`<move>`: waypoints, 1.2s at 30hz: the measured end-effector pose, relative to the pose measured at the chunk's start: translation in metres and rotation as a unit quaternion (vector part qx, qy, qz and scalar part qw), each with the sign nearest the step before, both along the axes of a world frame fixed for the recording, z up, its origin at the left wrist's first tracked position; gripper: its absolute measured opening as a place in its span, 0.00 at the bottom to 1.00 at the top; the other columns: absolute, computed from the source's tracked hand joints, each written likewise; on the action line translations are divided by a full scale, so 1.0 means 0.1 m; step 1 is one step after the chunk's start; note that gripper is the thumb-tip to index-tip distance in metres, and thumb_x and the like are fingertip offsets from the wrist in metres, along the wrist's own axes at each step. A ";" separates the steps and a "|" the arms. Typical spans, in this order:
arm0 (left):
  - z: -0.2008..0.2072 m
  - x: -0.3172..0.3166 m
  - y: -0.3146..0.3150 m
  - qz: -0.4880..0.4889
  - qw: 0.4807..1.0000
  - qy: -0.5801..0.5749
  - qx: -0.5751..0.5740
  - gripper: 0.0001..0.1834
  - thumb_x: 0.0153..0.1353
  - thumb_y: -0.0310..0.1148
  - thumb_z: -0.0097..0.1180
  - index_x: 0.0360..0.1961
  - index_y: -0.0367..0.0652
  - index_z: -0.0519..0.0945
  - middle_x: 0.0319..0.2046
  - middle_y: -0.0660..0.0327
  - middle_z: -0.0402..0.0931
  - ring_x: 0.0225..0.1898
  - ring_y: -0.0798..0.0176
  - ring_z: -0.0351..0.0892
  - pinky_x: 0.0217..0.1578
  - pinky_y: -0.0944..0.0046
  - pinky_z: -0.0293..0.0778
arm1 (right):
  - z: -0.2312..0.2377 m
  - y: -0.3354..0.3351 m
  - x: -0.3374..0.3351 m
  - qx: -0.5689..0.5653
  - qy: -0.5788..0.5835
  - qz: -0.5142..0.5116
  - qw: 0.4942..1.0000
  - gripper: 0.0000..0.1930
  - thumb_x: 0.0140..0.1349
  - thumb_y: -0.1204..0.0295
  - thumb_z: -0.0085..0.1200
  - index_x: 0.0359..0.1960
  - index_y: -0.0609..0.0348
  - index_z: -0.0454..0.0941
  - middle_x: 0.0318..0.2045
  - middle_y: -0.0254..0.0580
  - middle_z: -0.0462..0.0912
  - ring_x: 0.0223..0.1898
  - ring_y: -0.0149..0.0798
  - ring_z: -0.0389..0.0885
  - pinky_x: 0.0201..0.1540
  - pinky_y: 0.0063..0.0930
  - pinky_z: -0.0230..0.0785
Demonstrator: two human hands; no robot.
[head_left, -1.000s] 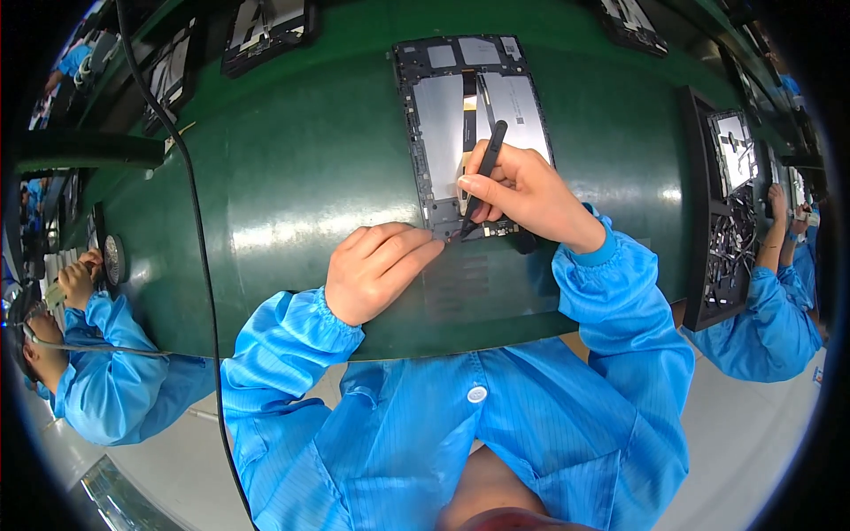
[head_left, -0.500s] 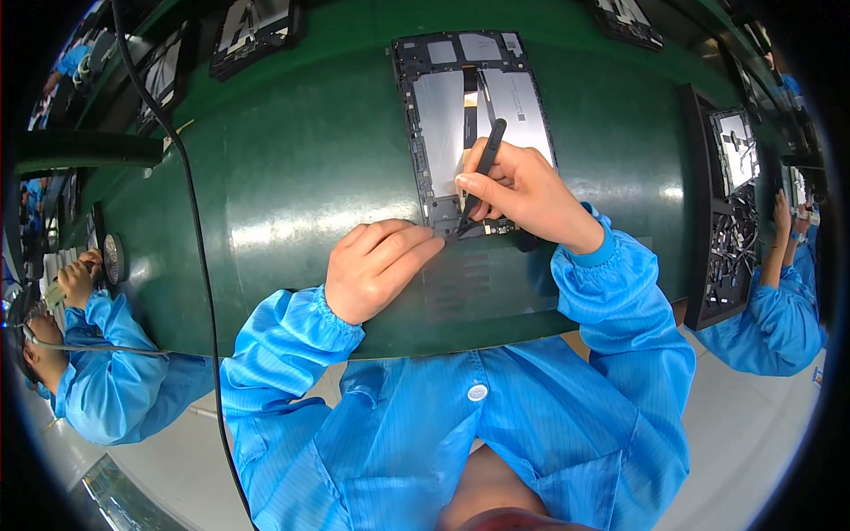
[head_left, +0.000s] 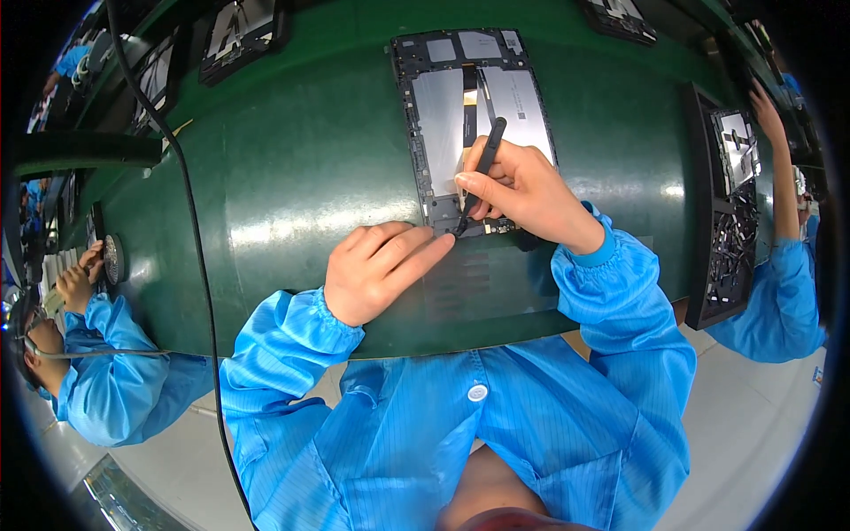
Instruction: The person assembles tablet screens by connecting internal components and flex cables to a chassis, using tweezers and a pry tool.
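Observation:
An opened tablet (head_left: pixel 518 102) lies on the green table in front of me, its silver inner plate and black frame showing. A dark and golden flex cable (head_left: pixel 470 111) runs down its middle. My right hand (head_left: pixel 536 196) grips black tweezers (head_left: pixel 491 143) like a pen. Their tip points down at the tablet's near edge. My left hand (head_left: pixel 372 273) rests at the near left corner with fingers stretched out, the index fingertip close to the tweezers' tip. Anything tiny under that fingertip is too small to make out.
On the right stands a black tray (head_left: pixel 699 265) with another tablet part and many small dark pieces. A black cable (head_left: pixel 190 195) hangs across the left side. Further opened devices (head_left: pixel 239 40) lie at the back. Co-workers in blue sleeves (head_left: pixel 115 380) sit on both sides.
My left index finger has shifted slightly beside the tweezers' tip, spreading from the other fingers. The tweezers barely move. The co-worker at right has raised an arm.

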State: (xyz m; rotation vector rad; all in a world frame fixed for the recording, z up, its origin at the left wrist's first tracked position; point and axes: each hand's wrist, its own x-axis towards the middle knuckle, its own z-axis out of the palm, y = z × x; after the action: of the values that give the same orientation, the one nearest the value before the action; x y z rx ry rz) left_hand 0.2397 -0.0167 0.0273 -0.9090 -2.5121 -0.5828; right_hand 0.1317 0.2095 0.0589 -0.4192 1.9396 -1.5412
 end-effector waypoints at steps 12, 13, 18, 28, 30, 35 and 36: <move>-0.08 -0.03 0.00 0.002 0.999 -0.012 0.037 0.24 0.43 0.32 0.62 0.46 0.51 0.86 0.42 0.68 0.81 0.42 0.63 0.81 0.36 0.65 0.76 | -0.05 0.02 -0.02 0.015 -0.009 0.020 1.000 0.11 0.72 0.64 0.56 0.43 0.59 0.76 0.31 0.33 0.82 0.31 0.26 0.84 0.32 0.19 0.76; -0.09 -0.04 0.00 0.002 0.999 -0.012 0.037 0.24 0.43 0.32 0.62 0.46 0.51 0.86 0.42 0.68 0.81 0.42 0.63 0.81 0.36 0.65 0.76 | -0.06 0.02 -0.02 0.014 -0.009 0.020 1.000 0.10 0.72 0.64 0.56 0.43 0.59 0.76 0.31 0.34 0.82 0.31 0.26 0.84 0.32 0.19 0.76; -0.12 -0.02 -0.01 -0.007 1.000 -0.004 0.024 0.25 0.43 0.32 0.61 0.47 0.53 0.87 0.42 0.66 0.80 0.42 0.63 0.80 0.36 0.65 0.76 | -0.06 0.02 -0.03 0.019 -0.008 0.027 0.999 0.10 0.72 0.65 0.56 0.43 0.59 0.76 0.31 0.34 0.82 0.31 0.26 0.84 0.32 0.19 0.76; -0.09 -0.02 0.01 -0.003 1.000 -0.013 -0.001 0.27 0.43 0.32 0.61 0.50 0.53 0.86 0.42 0.66 0.79 0.42 0.63 0.80 0.37 0.64 0.76 | -0.07 0.03 -0.01 0.003 0.000 0.025 1.000 0.09 0.72 0.66 0.56 0.42 0.60 0.75 0.31 0.35 0.82 0.30 0.26 0.84 0.31 0.19 0.76; -0.08 -0.01 0.00 -0.002 1.000 -0.018 -0.011 0.27 0.43 0.32 0.61 0.51 0.53 0.86 0.43 0.66 0.79 0.42 0.63 0.79 0.37 0.64 0.76 | -0.06 0.03 0.00 -0.003 0.004 0.025 1.000 0.09 0.72 0.67 0.56 0.42 0.60 0.75 0.31 0.35 0.82 0.30 0.27 0.84 0.31 0.19 0.76; -0.09 -0.01 0.00 -0.001 1.000 -0.012 -0.010 0.27 0.43 0.32 0.60 0.51 0.53 0.86 0.43 0.66 0.79 0.42 0.63 0.79 0.37 0.64 0.75 | 0.03 0.26 -0.02 -0.069 0.008 -0.088 0.994 0.08 0.71 0.69 0.57 0.40 0.60 0.75 0.30 0.35 0.81 0.29 0.26 0.82 0.27 0.17 0.73; -0.09 -0.01 0.00 0.001 1.000 -0.014 -0.010 0.27 0.44 0.32 0.60 0.51 0.53 0.85 0.43 0.66 0.79 0.42 0.63 0.79 0.37 0.64 0.76 | 0.04 0.30 0.01 -0.061 0.020 -0.090 0.994 0.08 0.71 0.69 0.57 0.39 0.60 0.75 0.29 0.34 0.81 0.29 0.26 0.82 0.27 0.17 0.73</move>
State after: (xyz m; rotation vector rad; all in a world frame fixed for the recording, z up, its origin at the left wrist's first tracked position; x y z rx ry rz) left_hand 0.2388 -0.0164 0.0178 -0.9125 -2.5475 -0.5759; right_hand 0.1326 0.2395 0.0634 -0.3350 1.9648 -1.7844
